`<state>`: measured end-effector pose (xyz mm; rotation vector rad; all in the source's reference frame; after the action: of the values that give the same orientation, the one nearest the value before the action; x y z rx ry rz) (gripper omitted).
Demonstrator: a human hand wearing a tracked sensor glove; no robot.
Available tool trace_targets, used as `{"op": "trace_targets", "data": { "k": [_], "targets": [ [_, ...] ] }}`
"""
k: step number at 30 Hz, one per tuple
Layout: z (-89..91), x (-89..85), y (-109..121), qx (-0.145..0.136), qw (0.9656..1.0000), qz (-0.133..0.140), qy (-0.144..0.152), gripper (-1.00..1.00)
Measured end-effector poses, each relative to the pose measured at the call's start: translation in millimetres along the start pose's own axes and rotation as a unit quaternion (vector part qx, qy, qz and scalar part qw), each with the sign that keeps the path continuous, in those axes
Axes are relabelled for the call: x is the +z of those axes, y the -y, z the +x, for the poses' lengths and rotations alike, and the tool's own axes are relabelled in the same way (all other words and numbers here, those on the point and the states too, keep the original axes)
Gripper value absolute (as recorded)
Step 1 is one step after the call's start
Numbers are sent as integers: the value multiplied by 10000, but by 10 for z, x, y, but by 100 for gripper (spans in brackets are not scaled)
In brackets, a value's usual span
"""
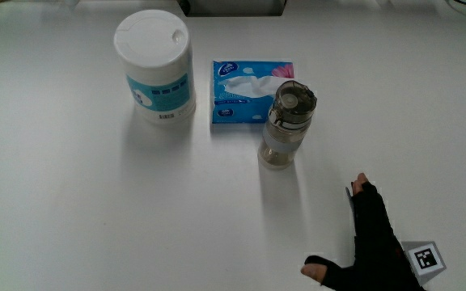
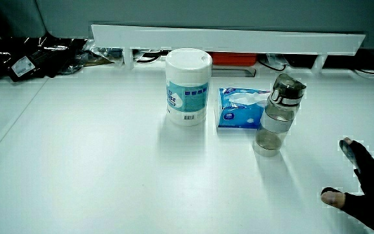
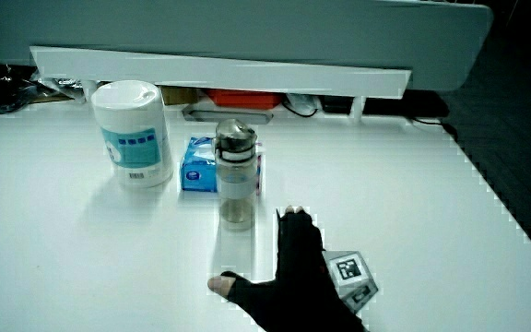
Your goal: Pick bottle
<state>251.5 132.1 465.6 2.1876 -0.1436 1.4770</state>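
A clear bottle (image 1: 287, 124) with a grey lid stands upright on the white table, touching the edge of a blue tissue pack (image 1: 245, 91); both side views show the bottle (image 2: 278, 114) (image 3: 236, 184) too. The gloved hand (image 1: 361, 242) lies low over the table, nearer to the person than the bottle and apart from it. Its fingers are spread, thumb stuck out, and it holds nothing. A patterned cube (image 1: 423, 259) sits on its back. The hand (image 2: 362, 185) (image 3: 289, 272) appears in both side views.
A white tub of wipes (image 1: 155, 66) with a blue label stands beside the tissue pack. A low white partition (image 2: 226, 39) runs along the table's edge farthest from the person, with cables and a red item under it.
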Motion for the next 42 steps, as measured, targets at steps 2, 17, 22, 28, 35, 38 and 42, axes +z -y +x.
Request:
{"op": "trace_targets", "data": {
  "k": [2,17,22,28,35,38,42],
  "targets": [
    [28,15,-34,41,9997,13,232,0],
    [219,87,-550,-712,9974,28,-126,0],
    [283,72,-745,-908,9952,113,-361,0],
    [318,26,-962,-1123,9922,159,-520,0],
    [374,-54,-1175,-1356,9879,208,-719,0],
    [463,-73,-1254,-1481,9861,263,-706,0],
    [500,-91,-1327,-1538,9836,333,-877,0]
  ]
}}
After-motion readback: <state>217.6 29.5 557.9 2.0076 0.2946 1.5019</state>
